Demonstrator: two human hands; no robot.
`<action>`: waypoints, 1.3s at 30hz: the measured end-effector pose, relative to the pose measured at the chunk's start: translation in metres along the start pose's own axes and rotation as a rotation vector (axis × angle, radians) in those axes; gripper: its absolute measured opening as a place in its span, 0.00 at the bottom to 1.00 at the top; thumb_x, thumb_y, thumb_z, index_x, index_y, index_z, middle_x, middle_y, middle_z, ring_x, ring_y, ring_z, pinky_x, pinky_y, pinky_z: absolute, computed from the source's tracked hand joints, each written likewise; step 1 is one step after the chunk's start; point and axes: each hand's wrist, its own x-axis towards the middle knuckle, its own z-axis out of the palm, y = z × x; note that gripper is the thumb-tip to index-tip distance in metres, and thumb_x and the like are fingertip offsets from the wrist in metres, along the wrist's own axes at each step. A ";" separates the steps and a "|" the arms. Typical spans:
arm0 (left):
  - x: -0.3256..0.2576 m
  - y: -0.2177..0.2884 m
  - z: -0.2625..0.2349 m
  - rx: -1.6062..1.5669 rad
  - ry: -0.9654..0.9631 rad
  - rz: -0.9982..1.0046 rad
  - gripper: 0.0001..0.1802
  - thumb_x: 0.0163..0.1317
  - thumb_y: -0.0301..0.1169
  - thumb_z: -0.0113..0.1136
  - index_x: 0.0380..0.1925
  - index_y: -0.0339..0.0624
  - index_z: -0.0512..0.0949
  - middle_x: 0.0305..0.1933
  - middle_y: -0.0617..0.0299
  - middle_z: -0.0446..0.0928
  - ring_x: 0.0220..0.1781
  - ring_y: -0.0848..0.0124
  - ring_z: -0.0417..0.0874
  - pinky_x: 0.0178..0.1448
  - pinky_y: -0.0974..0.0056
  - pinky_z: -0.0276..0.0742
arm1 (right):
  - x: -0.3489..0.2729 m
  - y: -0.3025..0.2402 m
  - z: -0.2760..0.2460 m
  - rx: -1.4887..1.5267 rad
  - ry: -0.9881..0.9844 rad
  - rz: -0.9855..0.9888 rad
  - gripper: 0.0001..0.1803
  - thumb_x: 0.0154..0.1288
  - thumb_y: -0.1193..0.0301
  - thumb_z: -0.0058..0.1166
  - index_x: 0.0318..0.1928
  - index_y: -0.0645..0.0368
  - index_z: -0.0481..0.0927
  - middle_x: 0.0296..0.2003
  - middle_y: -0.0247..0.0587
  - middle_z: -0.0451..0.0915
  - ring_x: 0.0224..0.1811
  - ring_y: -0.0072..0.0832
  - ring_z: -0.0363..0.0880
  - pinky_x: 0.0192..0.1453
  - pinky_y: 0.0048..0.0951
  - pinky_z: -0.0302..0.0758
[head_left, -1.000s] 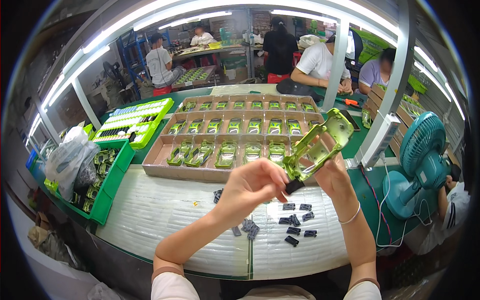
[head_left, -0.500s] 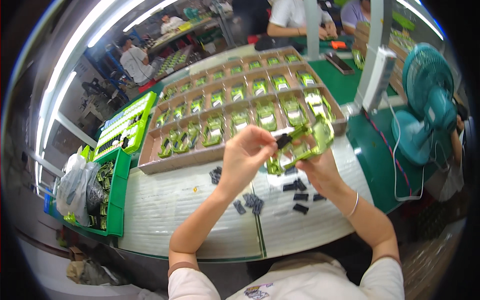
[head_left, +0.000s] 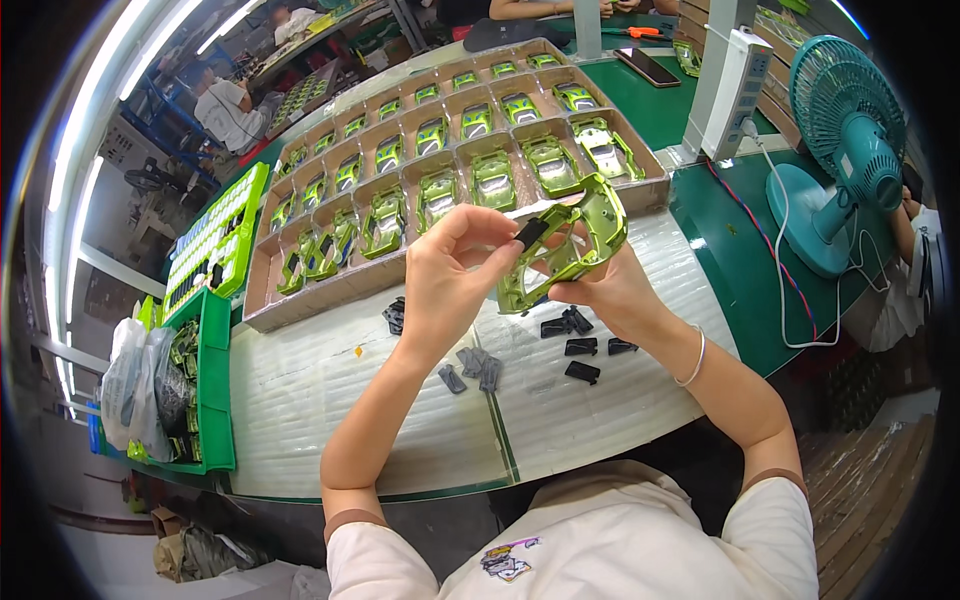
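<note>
My right hand [head_left: 617, 292] grips a green toy car body shell [head_left: 603, 222], holding it tilted above the table with its hollow inside showing. Between the thumb and fingers of my left hand [head_left: 452, 278] is a small black plastic piece [head_left: 531, 233], which sits at the shell's left edge. Whether the piece is seated in the shell I cannot tell. Below my hands, several loose black pieces [head_left: 581, 346] lie on the white padded table top [head_left: 340, 430]. A group of greyer pieces [head_left: 480, 365] is nearer my left forearm.
A divided cardboard tray [head_left: 330, 298] full of green car shells spans the table's far side. To the left stand a green crate [head_left: 216, 400] with plastic bags and a lime-green rack [head_left: 240, 225]. On the right are a teal fan [head_left: 845, 150], a power strip [head_left: 738, 95] and cables.
My view has shifted, so the table scene sits higher and further left. The shell has turned slightly in my right hand, and the black piece remains pinched in my left.
</note>
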 end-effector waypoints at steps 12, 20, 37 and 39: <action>0.000 0.008 0.001 0.213 -0.019 0.170 0.09 0.46 0.17 0.60 0.30 0.36 0.76 0.31 0.61 0.77 0.33 0.73 0.82 0.38 0.71 0.79 | 0.001 0.005 -0.003 -0.132 -0.029 -0.028 0.39 0.44 0.84 0.62 0.55 0.56 0.56 0.49 0.37 0.68 0.52 0.26 0.69 0.54 0.29 0.74; 0.008 0.022 -0.042 0.403 -0.168 0.002 0.08 0.46 0.19 0.59 0.29 0.35 0.79 0.32 0.59 0.79 0.33 0.73 0.81 0.40 0.70 0.78 | 0.002 0.000 -0.007 -0.161 0.100 -0.062 0.36 0.44 0.83 0.62 0.54 0.56 0.60 0.49 0.36 0.68 0.51 0.27 0.71 0.53 0.29 0.75; 0.021 -0.036 -0.085 0.901 -0.439 -0.109 0.11 0.43 0.16 0.58 0.30 0.35 0.80 0.29 0.52 0.80 0.32 0.65 0.81 0.38 0.66 0.76 | 0.005 0.005 -0.014 -0.177 0.136 -0.068 0.28 0.44 0.85 0.62 0.48 0.59 0.68 0.42 0.35 0.75 0.46 0.20 0.73 0.41 0.18 0.74; 0.020 -0.036 -0.084 0.840 -0.467 -0.137 0.11 0.44 0.15 0.57 0.31 0.35 0.80 0.31 0.53 0.80 0.33 0.65 0.81 0.39 0.66 0.76 | 0.005 0.007 -0.011 -0.145 0.160 -0.092 0.28 0.45 0.84 0.62 0.48 0.59 0.68 0.42 0.36 0.75 0.47 0.21 0.73 0.40 0.17 0.74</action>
